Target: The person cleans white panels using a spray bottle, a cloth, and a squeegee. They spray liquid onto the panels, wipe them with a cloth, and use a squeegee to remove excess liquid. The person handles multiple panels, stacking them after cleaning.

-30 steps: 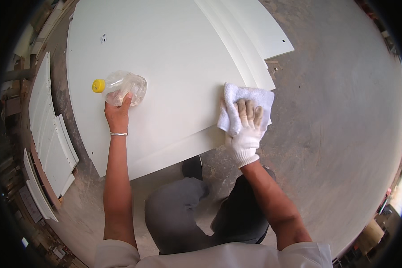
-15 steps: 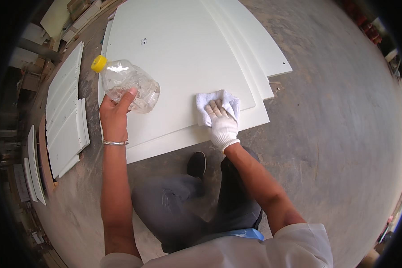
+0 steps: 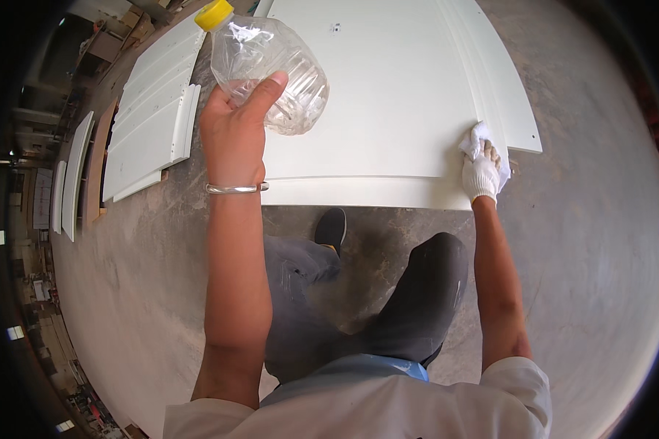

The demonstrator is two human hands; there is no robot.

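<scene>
My bare left hand (image 3: pixel 238 121), with a silver bangle at the wrist, grips a clear plastic bottle (image 3: pixel 271 69) with a yellow cap. The bottle is raised and tilted, its cap pointing up and left; a little clear liquid seems to lie in it. Below it spreads a stack of flat white panels (image 3: pixel 388 102). My right hand (image 3: pixel 483 172), in a white knit glove, presses a white cloth (image 3: pixel 476 139) against the right edge of the upper panels, near their front corner. Part of the cloth is bunched beyond the fingers, and the palm side is hidden.
More white panels (image 3: pixel 150 110) lean together in a row on the left. Narrow white boards (image 3: pixel 77 175) stand farther left beside a brown one. Grey concrete floor (image 3: pixel 585 278) surrounds the stack. My shoe (image 3: pixel 331 228) is close to the stack's front edge.
My right hand and the cloth have moved right across the panel to its right edge. My left hand has lifted the bottle higher and closer. The view has shifted too.
</scene>
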